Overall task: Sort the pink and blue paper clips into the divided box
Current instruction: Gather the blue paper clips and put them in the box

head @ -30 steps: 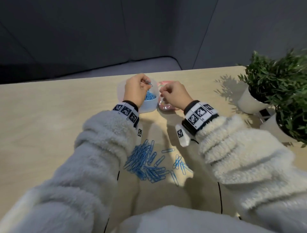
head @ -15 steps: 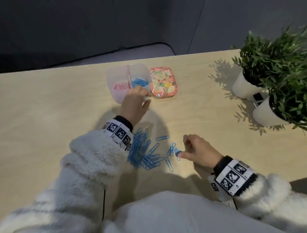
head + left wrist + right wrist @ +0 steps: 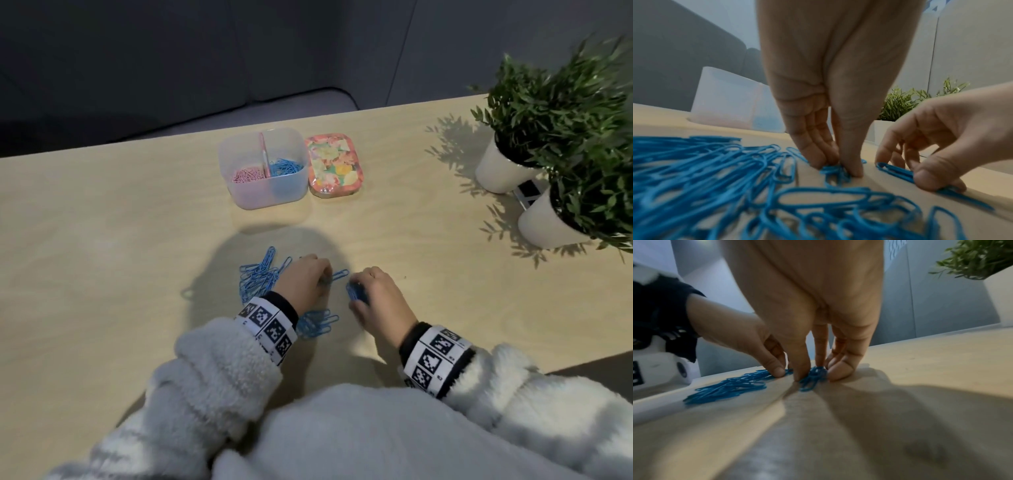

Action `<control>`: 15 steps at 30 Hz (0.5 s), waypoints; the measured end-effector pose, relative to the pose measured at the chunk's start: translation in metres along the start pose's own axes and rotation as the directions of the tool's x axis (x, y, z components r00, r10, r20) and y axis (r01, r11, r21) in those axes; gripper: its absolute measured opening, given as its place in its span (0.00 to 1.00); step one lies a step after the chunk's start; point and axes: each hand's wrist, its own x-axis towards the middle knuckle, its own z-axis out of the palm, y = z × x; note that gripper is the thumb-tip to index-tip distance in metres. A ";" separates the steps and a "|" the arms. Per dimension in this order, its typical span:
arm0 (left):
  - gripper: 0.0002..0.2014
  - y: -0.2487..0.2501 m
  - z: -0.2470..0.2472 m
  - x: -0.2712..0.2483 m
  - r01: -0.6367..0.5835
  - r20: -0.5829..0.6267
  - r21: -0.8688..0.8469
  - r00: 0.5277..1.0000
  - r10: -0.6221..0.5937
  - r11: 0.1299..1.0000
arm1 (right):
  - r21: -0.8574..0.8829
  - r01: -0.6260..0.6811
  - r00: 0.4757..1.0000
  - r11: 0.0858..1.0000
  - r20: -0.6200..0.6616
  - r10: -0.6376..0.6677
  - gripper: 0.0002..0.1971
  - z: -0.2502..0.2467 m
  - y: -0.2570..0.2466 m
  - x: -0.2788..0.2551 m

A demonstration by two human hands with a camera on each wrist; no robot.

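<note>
1. Both hands are low on the worktop [image 3: 102,222], centre of the head view, working the loose blue paper clips [image 3: 258,277].
2. Left hand [image 3: 305,279]: the left wrist view shows its fingers [image 3: 813,146] pressed together against the thumb, pinching a small tangle of blue clips at the worktop surface.
3. Right hand [image 3: 378,298]: fingers curled down, thumb and fingertips pinching a small bunch of blue clips [image 3: 813,376] just beside the left hand's.
4. Divided box [image 3: 294,192] sits above the hands, upper centre of the head view, well apart from them. Pink paper clips [image 3: 246,174] lie in its left compartment, blue ones in its right.
5. A floral tin [image 3: 334,168] stands just right of the box; two potted plants [image 3: 548,109] at the far right.
6. No pink clips visible on the worktop; only blue remain there.
7. Step in hand, as judged: gathering blue clips for transfer.
8. Next move calls for lifting both pinches clear without shedding clips, then carrying them to the right compartment. Risk: tangled clips dragging along.
</note>
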 end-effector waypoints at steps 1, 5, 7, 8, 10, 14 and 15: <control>0.12 0.003 0.001 0.003 -0.006 -0.009 -0.010 1.000 0.006 1.000 | 0.013 0.001 1.000 1.000 -0.020 0.000 0.18 0.000 0.000 0.002; 0.14 0.010 0.003 0.010 -0.061 -0.034 0.008 0.998 0.061 0.998 | -0.005 -0.003 0.999 1.000 -0.045 0.003 0.14 0.002 -0.002 0.004; 0.14 0.011 0.006 0.012 -0.084 -0.033 0.040 0.996 0.085 0.996 | -0.023 -0.011 0.999 1.000 -0.041 0.010 0.12 0.004 -0.005 0.005; 0.14 0.012 0.007 0.014 -0.086 -0.030 0.058 0.996 0.088 0.995 | -0.040 -0.010 0.999 0.999 -0.035 0.009 0.11 0.005 -0.006 0.006; 0.13 0.013 0.008 0.016 -0.079 -0.023 0.083 0.996 0.081 0.993 | -0.089 -0.002 1.000 0.996 -0.015 0.001 0.09 0.006 -0.009 0.008; 0.09 0.015 0.008 0.018 -0.069 -0.024 0.115 0.997 0.073 0.991 | -0.117 -0.001 1.000 0.993 0.019 0.004 0.09 0.009 -0.007 0.009; 0.09 0.014 0.008 0.017 -0.062 -0.026 0.119 0.998 0.066 0.991 | -0.115 0.002 1.000 0.993 0.018 0.000 0.09 0.009 -0.007 0.008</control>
